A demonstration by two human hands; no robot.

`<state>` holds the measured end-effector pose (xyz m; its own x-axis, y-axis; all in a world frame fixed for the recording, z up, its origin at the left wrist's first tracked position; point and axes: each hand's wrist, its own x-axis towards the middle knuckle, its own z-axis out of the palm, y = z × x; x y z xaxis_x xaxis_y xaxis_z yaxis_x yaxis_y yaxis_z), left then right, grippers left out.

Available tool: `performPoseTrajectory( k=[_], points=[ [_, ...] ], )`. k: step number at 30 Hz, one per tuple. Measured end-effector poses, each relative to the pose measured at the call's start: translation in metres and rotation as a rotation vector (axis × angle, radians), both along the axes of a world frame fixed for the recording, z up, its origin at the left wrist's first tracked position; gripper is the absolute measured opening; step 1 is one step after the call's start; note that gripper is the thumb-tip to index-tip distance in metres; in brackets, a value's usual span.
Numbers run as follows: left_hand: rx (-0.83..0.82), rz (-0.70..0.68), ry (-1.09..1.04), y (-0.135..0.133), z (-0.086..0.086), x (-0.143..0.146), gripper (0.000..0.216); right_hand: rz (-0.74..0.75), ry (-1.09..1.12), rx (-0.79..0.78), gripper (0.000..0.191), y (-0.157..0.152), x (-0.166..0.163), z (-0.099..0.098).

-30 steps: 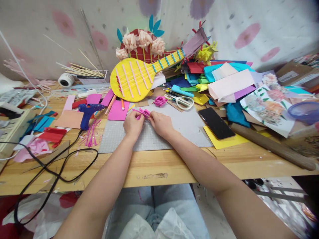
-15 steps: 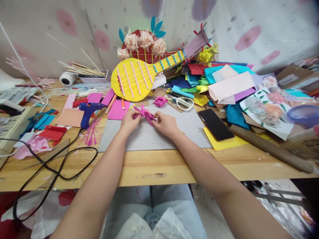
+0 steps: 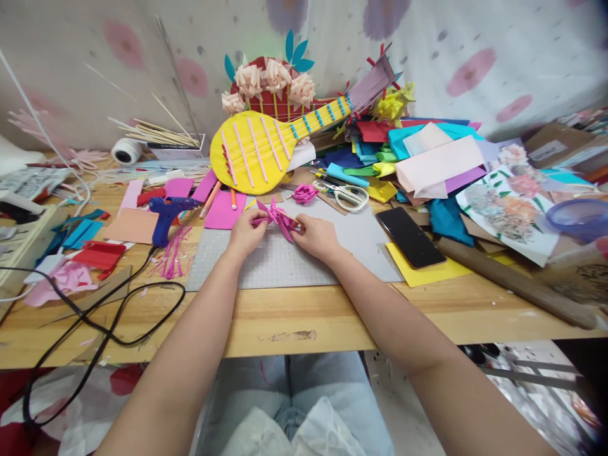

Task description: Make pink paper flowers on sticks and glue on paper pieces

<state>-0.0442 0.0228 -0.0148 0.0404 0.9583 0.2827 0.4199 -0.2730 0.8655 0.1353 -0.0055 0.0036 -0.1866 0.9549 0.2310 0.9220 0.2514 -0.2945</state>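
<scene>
Holding the pink paper (image 3: pixel 275 216) between our left hand (image 3: pixel 246 233) and right hand (image 3: pixel 317 237), we have it over the mat (image 3: pixel 285 266), near its far edge; our grip is partly hidden, the paper's shape hard to make out.

One head-worn view here, looking forward and down over the grey cutting mat (image 3: pixel 285 269), near enough for the wearer's forearms (image 3: pixel 194 335) to reach it, lap (image 3: pixel 323 380) on the mat's near side, flowered backdrop (image 3: pixel 327 44) facing us beyond it
</scene>
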Motion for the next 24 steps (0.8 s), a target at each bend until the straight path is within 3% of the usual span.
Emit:
performPoseTrajectory(
  k=[4,7,10,16,24],
  points=[
    [0.203,0.136,0.088,-0.006,0.004,0.003,0.051,-0.027,-0.004,-0.022,0.022,0.0,-0.003,-0.002],
    [0.319,0.236,0.213,-0.016,0.01,0.012,0.055,-0.081,0.017,0.002,0.023,0.001,-0.005,-0.002],
    [0.324,0.133,0.275,-0.027,0.015,0.024,0.056,-0.118,0.029,0.035,0.025,0.002,-0.007,0.0],
    [0.328,0.275,0.296,-0.032,0.015,0.038,0.083,-0.144,0.054,0.057,0.029,0.006,-0.006,0.0],
    [0.121,0.261,0.344,-0.03,0.009,0.04,0.075,-0.047,0.055,0.065,0.024,0.01,-0.003,-0.002]
  ],
)
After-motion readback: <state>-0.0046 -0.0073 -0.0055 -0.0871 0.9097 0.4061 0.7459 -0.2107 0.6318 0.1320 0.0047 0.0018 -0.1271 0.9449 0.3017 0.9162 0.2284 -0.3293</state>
